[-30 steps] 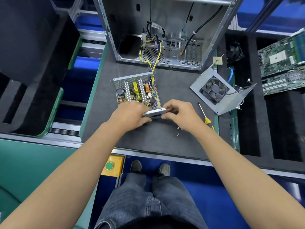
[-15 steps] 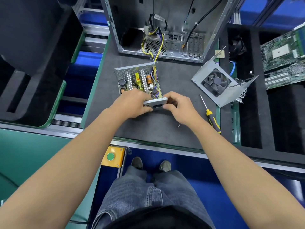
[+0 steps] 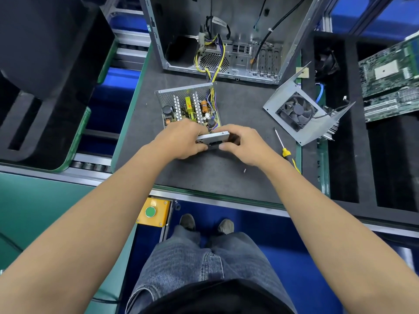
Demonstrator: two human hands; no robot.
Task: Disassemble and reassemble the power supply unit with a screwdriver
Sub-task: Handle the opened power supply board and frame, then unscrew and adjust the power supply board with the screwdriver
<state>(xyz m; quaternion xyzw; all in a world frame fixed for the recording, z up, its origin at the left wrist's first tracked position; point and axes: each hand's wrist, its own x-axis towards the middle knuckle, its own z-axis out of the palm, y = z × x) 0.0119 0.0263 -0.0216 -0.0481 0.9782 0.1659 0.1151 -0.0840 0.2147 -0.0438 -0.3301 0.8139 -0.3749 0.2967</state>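
Evidently steadying: left hand (image 3: 181, 141) and right hand (image 3: 242, 145) both gripping near end plate of open power supply unit (image 3: 190, 107) at frame centre, likely bracing it. Screwdriver (image 3: 284, 148) parked right of centre, within reach; cover with fan (image 3: 299, 112) set aside upper right.

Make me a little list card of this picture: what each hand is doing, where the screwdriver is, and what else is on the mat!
left hand: grips the near end of the power supply unit
right hand: grips the same end
lid: off, circuit board showing
screwdriver: lying on the mat, right of the hands, untouched
fan cover: beside it, farther right
loose screw: near the right wrist
computer case: behind, open
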